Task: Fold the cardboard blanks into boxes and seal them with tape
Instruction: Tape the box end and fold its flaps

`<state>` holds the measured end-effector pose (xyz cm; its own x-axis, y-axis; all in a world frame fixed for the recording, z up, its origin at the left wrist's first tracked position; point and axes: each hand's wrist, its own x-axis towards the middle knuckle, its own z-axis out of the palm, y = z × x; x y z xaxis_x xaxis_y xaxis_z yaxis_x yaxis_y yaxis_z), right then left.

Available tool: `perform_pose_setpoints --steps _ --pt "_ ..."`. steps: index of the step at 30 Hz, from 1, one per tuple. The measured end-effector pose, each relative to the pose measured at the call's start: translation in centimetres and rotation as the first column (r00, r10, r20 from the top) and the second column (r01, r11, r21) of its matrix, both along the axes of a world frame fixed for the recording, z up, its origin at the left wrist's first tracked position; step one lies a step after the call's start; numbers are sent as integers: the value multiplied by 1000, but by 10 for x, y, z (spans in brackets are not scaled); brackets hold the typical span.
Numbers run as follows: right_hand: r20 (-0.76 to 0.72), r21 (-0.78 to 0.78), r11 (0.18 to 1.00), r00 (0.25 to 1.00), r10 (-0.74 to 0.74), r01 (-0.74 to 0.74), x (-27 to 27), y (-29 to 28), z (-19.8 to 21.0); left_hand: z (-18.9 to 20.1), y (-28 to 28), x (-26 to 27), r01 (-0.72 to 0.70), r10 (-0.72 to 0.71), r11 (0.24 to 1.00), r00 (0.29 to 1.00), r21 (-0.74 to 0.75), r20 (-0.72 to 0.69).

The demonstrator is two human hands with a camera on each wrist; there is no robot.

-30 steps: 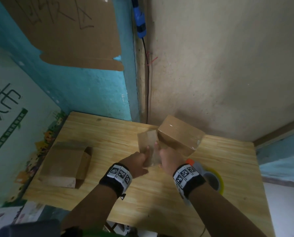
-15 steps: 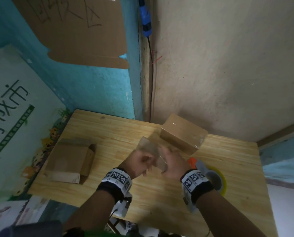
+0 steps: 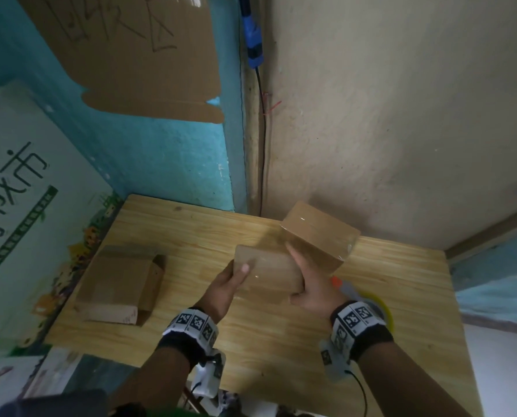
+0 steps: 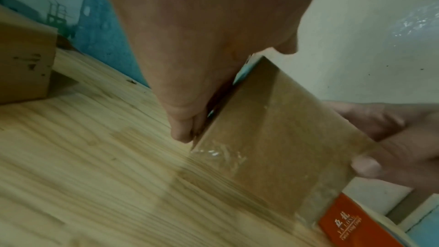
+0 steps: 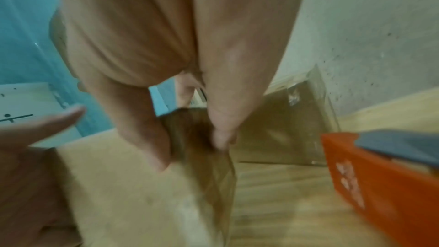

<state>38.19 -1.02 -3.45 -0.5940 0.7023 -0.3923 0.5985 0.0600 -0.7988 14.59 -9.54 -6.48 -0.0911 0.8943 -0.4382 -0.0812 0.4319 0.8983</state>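
A small brown taped cardboard box [image 3: 266, 270] is being held above the wooden bench [image 3: 281, 341], gripped by left hand [image 3: 224, 288] and right hand [image 3: 310, 284]; most fingers are being hidden behind it.

We see a brown box [image 3: 266, 270] glossed with clear tape, and a second brown box [image 3: 319, 236] behind it with the same shine. A third box [image 3: 115, 281] is plain brown. The table [image 3: 281, 341] is pale yellow wood with streaked grain. The dispenser [image 4: 351, 226] is orange with white lettering; its roll [image 3: 382, 305] has a yellow rim. Both wristbands [image 3: 192, 326] are black with black-and-white square markers. The wall [image 3: 167, 164] is turquoise on one side and beige on the other.
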Motion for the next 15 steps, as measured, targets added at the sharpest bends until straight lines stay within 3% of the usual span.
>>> perform_pose_setpoints --steps 3,6,10,15 --pt "-59 -86 987 988 -142 137 -5 -10 -12 -2 6 4 -107 107 994 994 -1 30" --pt "-124 -131 965 962 -242 226 -8 -17 -27 -8 6 4 -110 111 993 994 -40 17" --pt "-146 -196 941 941 -306 276 -12 -21 -41 -24 -2 8 -2 -8 995 994 -99 -105" --pt "-85 -244 936 955 -282 255 -11 -33 -46 -36 -13 6 109 -141 983 964 -151 -227"
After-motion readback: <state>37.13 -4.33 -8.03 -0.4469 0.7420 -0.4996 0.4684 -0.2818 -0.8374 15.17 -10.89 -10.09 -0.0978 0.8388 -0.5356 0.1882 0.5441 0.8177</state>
